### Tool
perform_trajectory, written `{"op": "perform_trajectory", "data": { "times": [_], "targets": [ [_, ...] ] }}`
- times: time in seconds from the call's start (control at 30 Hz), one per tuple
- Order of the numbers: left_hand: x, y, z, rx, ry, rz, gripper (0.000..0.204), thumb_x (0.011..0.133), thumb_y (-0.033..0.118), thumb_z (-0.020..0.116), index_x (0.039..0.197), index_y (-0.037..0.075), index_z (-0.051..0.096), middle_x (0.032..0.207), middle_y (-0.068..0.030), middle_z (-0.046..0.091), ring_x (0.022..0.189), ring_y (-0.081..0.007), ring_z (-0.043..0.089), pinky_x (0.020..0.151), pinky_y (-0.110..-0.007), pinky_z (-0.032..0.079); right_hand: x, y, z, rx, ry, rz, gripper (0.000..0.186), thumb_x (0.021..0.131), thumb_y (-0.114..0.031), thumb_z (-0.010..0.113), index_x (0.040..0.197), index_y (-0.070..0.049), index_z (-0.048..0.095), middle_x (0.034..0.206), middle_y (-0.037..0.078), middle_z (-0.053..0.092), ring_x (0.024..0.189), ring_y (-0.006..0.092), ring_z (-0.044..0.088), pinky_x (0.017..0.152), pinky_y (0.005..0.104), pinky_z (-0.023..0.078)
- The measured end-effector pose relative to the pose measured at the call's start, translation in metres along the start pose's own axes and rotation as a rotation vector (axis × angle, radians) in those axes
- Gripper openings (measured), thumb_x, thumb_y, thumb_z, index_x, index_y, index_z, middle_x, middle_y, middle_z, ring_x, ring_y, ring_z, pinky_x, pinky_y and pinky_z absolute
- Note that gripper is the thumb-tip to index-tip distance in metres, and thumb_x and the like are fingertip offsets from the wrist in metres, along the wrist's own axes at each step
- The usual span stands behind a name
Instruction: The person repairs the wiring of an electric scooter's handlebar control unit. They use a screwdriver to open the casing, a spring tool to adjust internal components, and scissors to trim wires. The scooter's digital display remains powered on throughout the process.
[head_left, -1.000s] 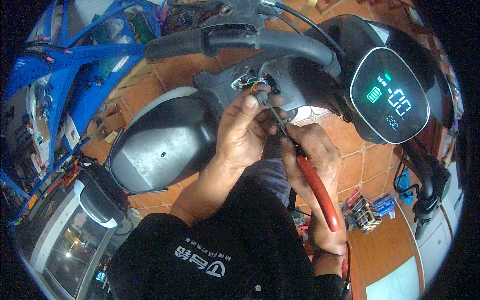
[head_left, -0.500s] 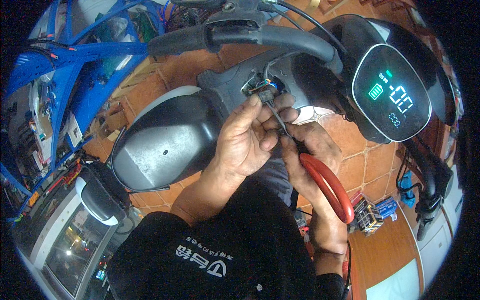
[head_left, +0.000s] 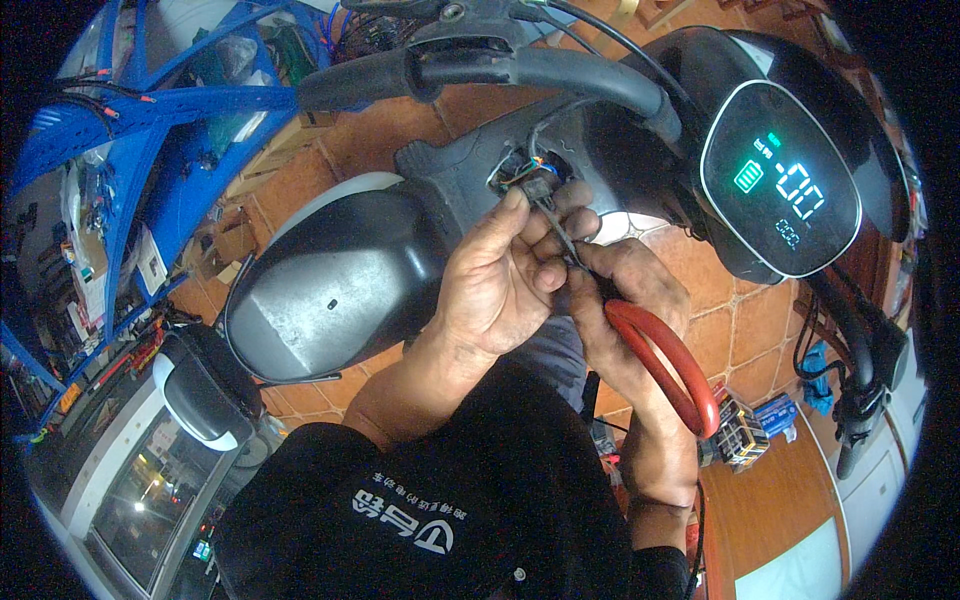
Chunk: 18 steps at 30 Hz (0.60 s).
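Observation:
My left hand (head_left: 497, 285) pinches a small dark connector block (head_left: 540, 188) between thumb and fingers. Thin coloured wires (head_left: 537, 164) run from the block's far side into an opening in the scooter's dark body panel (head_left: 450, 160). In my right hand (head_left: 640, 285) are scissors with red loop handles (head_left: 690, 395); the loop hangs over the wrist. Their narrow grey blade (head_left: 557, 228) points up to the block and lies against it or very near it. My fingers partly cover both the block and the blade.
A lit display (head_left: 782, 180) sits at the right, and the handlebar (head_left: 590, 80) arches across the top. The black seat (head_left: 335, 275) is at the left. Beyond it stands a blue rack (head_left: 150, 190). Small boxes (head_left: 740, 430) lie on a wooden surface at the lower right.
Both hands, with the block and the scissors, have shifted very slightly to the right. The grip of each hand looks the same.

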<state>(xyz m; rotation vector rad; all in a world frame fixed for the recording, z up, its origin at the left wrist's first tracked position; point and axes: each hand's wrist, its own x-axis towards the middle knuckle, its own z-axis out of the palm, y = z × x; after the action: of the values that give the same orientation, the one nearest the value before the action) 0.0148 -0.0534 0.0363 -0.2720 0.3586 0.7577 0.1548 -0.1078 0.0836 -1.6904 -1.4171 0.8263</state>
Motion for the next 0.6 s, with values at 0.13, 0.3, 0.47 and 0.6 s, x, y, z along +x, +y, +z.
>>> {"op": "perform_trajectory", "data": {
  "times": [0.13,0.3,0.47,0.6],
  "targets": [
    [0.000,-0.002,0.005,0.009,-0.003,0.014,0.035,0.103,0.029,0.045,0.119,0.000,0.057,0.123,-0.0170,0.061,0.108,-0.0237,0.062,0.064,-0.024,0.054,0.001,0.000,-0.002,-0.024,-0.021,0.007,0.020,0.076,0.000,0.070,0.094,-0.004,0.064,0.081,0.015,0.064,0.074,0.0333,0.066,0.065,0.0396,0.054],
    [0.001,-0.002,0.000,0.021,-0.012,0.015,0.035,0.102,0.028,0.045,0.120,0.001,0.056,0.125,-0.0171,0.061,0.106,-0.0228,0.063,0.062,-0.023,0.052,0.003,-0.004,-0.003,-0.020,-0.025,0.052,0.016,0.076,-0.001,0.070,0.091,-0.003,0.064,0.081,0.016,0.064,0.075,0.0347,0.066,0.065,0.0405,0.054],
    [0.003,-0.004,-0.001,0.097,-0.010,0.058,0.031,0.101,0.027,0.048,0.121,0.004,0.057,0.122,-0.0165,0.063,0.102,-0.0208,0.064,0.061,-0.022,0.051,0.003,-0.005,-0.003,0.002,-0.014,0.119,0.015,0.078,-0.004,0.070,0.090,-0.003,0.063,0.082,0.018,0.063,0.076,0.0368,0.066,0.066,0.0415,0.053],
    [0.005,-0.006,-0.009,0.230,-0.059,0.099,0.026,0.100,0.023,0.051,0.121,0.008,0.058,0.119,-0.0153,0.064,0.100,-0.0192,0.065,0.061,-0.022,0.051,0.002,-0.011,-0.004,-0.011,-0.046,0.132,0.015,0.079,-0.005,0.068,0.092,-0.002,0.061,0.083,0.019,0.064,0.077,0.0382,0.065,0.066,0.0415,0.053]
  ]
}}
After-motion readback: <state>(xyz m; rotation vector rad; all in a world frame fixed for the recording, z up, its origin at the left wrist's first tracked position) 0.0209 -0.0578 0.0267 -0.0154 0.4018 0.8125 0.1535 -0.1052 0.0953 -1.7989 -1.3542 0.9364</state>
